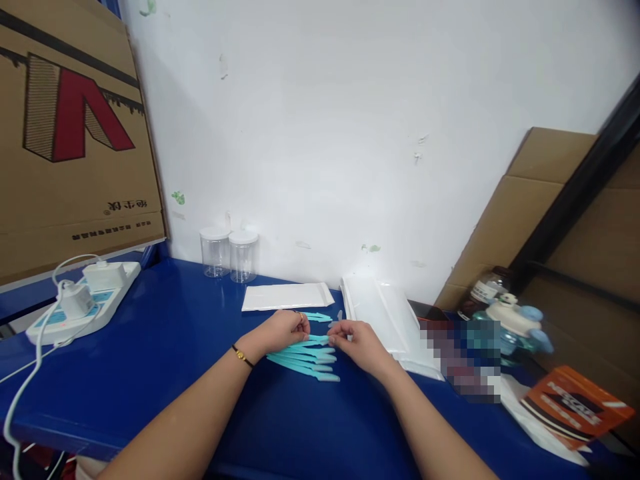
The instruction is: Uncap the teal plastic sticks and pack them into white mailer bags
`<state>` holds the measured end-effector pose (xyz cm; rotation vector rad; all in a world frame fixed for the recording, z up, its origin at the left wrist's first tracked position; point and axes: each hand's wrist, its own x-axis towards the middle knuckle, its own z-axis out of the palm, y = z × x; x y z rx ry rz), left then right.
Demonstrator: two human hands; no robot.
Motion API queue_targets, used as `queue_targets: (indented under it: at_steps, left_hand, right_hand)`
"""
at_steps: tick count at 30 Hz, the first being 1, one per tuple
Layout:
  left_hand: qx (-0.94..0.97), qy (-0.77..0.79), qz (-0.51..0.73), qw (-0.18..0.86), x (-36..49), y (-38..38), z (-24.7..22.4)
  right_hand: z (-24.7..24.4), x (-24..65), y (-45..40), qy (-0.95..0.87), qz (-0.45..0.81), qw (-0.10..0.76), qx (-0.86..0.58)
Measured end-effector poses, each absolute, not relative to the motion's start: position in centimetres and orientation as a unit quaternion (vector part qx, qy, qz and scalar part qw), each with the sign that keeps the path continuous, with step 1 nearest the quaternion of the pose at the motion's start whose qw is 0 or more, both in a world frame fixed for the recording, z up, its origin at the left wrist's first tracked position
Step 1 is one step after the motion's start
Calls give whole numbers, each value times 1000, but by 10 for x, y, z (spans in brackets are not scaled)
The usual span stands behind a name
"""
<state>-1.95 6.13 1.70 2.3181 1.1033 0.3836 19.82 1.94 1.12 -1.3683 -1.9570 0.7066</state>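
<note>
My left hand (287, 331) has its fingers closed round the handle of a teal eyebrow razor (318, 341). My right hand (357, 343) pinches the same razor at its pale blade end; the fingertips hide part of that end. Below, several more teal eyebrow razors (300, 360) lie fanned out on the blue table, pale ends to the right. Another teal razor (318, 317) lies just beyond my left fingers. Small translucent blade caps (339, 315) lie beyond my right fingertips.
Behind my hands lie a flat white packet (287, 297) and larger white bags (377, 313). Two clear jars (243, 257) stand by the wall. A power strip (107, 293) with cables is at left. An orange pouch (577, 407) and a teal bottle (510, 327) are at right.
</note>
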Motion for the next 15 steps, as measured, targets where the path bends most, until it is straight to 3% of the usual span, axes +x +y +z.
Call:
queue_targets:
  at_steps: [7, 11, 15]
  left_hand:
    - [892, 405, 150, 136, -18, 61, 22]
    - [874, 457, 164, 33, -23, 70, 15]
    - [872, 463, 156, 33, -26, 74, 10]
  right_hand:
    - [8, 208, 27, -783, -25, 242, -572]
    - [3, 205, 29, -802, -82, 170, -567]
    - [0, 202, 29, -808, -100, 150, -560]
